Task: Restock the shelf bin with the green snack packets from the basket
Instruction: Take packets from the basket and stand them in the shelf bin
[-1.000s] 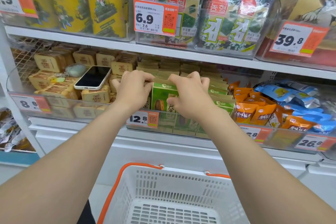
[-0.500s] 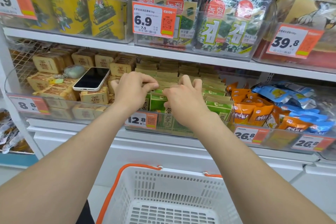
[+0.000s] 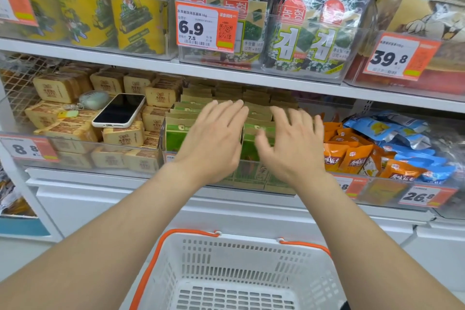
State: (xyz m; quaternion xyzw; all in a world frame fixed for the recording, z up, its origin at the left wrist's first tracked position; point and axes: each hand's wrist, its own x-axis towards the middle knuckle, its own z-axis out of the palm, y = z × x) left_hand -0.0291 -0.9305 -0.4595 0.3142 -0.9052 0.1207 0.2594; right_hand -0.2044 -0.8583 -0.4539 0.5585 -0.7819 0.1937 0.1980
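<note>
Both hands were stretched out over the shelf bin [image 3: 251,176] in the middle of the lower shelf [image 3: 377,98]. The left hand [image 3: 214,141] was flat with the palm down, and its fingers [image 3: 234,111] were straight, a little spread and released, holding nothing. The right hand [image 3: 292,143] was just beside it, also with the palm down and the fingers [image 3: 294,118] spread and released; this hand was blurred. I could not tell if the palms touched the packets under them.

The green snack packets [image 3: 176,131] stood upright in rows inside the clear bin, one row behind another, from the front wall to the back. The hands covered the middle of the front rows.

Left of this bin, tan packets [image 3: 63,131] lay in another clear bin, and a phone [image 3: 119,111] lay on top of them with its dark screen up. On the right there were orange packets [image 3: 352,158] and blue packets [image 3: 392,131]. On the upper shelf stood yellow cans [image 3: 136,22] and seaweed packs [image 3: 312,35], with a price tag [image 3: 206,26] of 6.9 in front.

The white basket [image 3: 226,259] with orange handles [image 3: 161,254] was below the shelf, between the two forearms.
</note>
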